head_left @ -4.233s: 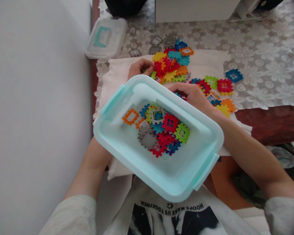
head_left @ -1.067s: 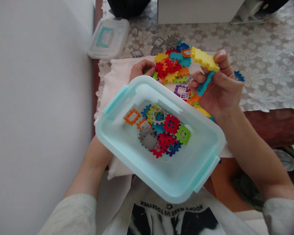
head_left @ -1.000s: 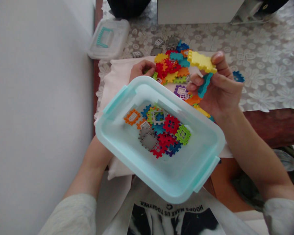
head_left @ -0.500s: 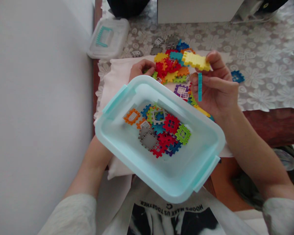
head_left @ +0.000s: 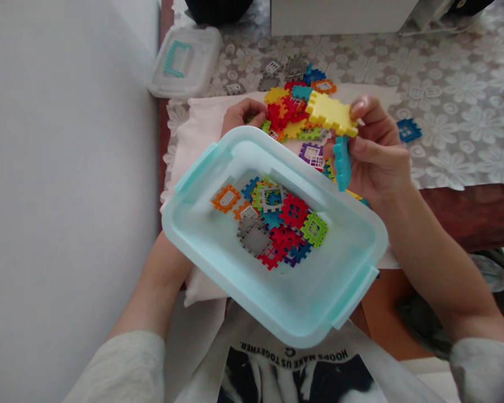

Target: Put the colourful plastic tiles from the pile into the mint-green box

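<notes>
My right hand (head_left: 380,157) is closed on a yellow waffle tile (head_left: 330,113) and a teal tile (head_left: 343,162) hanging below it, just past the far rim of a pale blue plastic box (head_left: 218,254). Several coloured tiles (head_left: 277,221) lie inside that box. My left hand (head_left: 240,113) curls at the box's far edge, beside a pile of loose tiles (head_left: 296,112) on a white cloth (head_left: 201,126); most of its fingers are hidden.
A clear lid with a teal handle (head_left: 185,60) lies at the table's far left corner. More tiles, one blue (head_left: 409,130), sit on the floral tablecloth (head_left: 445,101). A white wall (head_left: 67,168) runs along the left. A white box (head_left: 340,15) stands at the back.
My right hand rose from the table with the yellow and teal tiles, then drew them left and lower toward the box's rim. The left hand stayed put.
</notes>
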